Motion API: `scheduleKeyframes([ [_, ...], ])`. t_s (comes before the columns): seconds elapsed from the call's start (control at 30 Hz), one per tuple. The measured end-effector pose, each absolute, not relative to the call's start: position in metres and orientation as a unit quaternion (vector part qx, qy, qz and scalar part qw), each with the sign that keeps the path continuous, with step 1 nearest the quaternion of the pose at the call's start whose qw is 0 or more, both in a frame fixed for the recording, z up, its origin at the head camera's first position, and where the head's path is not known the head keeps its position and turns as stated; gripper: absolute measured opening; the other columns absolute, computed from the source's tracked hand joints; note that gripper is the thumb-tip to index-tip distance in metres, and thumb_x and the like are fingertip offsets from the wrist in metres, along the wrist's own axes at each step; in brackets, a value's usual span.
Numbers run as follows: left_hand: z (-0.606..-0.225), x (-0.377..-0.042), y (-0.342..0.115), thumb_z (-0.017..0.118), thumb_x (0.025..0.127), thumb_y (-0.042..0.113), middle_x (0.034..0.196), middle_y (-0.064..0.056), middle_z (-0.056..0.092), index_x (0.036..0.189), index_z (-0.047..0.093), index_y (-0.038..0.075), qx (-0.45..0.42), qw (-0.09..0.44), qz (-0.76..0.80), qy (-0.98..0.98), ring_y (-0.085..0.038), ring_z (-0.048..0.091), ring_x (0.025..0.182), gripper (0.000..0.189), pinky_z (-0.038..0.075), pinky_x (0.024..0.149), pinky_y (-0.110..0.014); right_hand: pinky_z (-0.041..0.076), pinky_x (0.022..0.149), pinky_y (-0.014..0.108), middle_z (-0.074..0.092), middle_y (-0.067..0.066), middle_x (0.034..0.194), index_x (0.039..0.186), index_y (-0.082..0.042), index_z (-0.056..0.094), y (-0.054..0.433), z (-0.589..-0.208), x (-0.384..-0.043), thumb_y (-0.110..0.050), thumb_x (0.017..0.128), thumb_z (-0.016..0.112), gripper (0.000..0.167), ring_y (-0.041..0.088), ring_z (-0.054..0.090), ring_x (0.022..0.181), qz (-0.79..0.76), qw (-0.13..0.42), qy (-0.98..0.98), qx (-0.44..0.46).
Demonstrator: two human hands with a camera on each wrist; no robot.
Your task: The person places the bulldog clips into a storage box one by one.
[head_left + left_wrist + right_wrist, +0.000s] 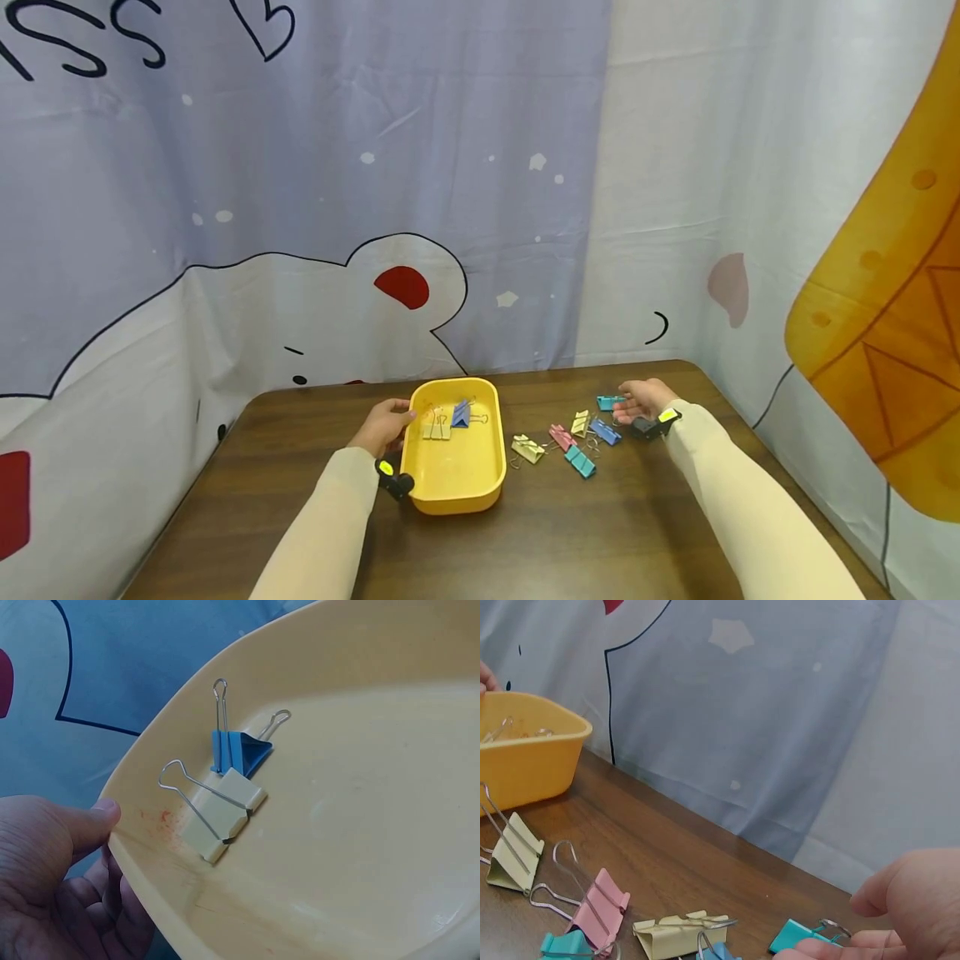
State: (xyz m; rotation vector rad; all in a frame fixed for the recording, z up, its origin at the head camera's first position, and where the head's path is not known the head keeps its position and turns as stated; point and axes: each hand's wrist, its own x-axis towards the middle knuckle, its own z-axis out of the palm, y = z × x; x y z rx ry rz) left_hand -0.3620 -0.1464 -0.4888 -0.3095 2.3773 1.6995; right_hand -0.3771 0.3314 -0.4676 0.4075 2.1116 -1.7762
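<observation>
My left hand [385, 426] grips the left rim of a yellow plastic tray [459, 483], thumb on the rim and fingers curled against the outer wall. Inside the tray lie a blue binder clip [238, 752] and a pale yellow binder clip [225, 814], near the held side. Over on the right, my right hand [643, 398] is beside a teal binder clip [799, 935] at the back of the group. Its thumb is raised apart from the fingers, which reach the clip's wire handle; whether they touch it is hard to tell.
Between tray and right hand lie a pale yellow clip [528, 448], a pink clip [562, 437], another yellow clip [581, 423], a blue clip [605, 432] and a nearer teal clip [581, 461]. A printed curtain [525, 208] hangs behind the brown table [585, 542].
</observation>
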Motion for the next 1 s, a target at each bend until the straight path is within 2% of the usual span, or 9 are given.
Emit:
scheduleKeyframes([
  [0.3,-0.487,-0.361,-0.147,0.058,0.104,0.016,0.108,-0.020,0.065,0.139,0.051,0.001,-0.109,0.101,0.572,0.806,-0.023,0.064,0.081,0.039,0.050,0.055,-0.023,0.060,0.078,0.031,0.071,0.020,0.082,0.126,0.028,0.043,0.328,-0.474,-0.380,-0.013,0.105,0.040,0.046,0.023,0.074,0.073,-0.631,0.198,0.734,0.155],
  [0.43,-0.489,-0.362,-0.147,0.059,0.104,0.016,0.112,-0.020,0.064,0.139,0.052,0.001,-0.109,0.101,0.574,0.805,-0.023,0.064,0.083,0.039,0.051,0.058,-0.024,0.060,0.081,0.031,0.068,0.018,0.080,0.118,0.022,0.047,0.325,-0.476,-0.380,-0.011,0.105,0.036,0.037,0.023,0.072,0.071,-0.682,0.205,0.683,0.164],
  [0.67,-0.492,-0.365,-0.148,0.058,0.104,0.017,0.117,-0.020,0.063,0.140,0.052,0.002,-0.109,0.103,0.571,0.807,-0.025,0.065,0.088,0.039,0.054,0.063,-0.028,0.061,0.073,0.028,0.067,0.014,0.072,0.099,0.012,0.050,0.323,-0.479,-0.380,-0.004,0.104,0.031,0.025,0.021,0.071,0.065,-0.732,0.203,0.627,0.173],
  [1.0,-0.493,-0.364,-0.147,0.058,0.104,0.016,0.117,-0.022,0.064,0.140,0.052,0.002,-0.106,0.099,0.574,0.806,-0.024,0.065,0.085,0.039,0.051,0.058,-0.025,0.061,0.068,0.027,0.068,0.012,0.070,0.094,0.008,0.050,0.316,-0.473,-0.383,-0.002,0.102,0.031,0.023,0.018,0.070,0.063,-0.731,0.185,0.639,0.156],
])
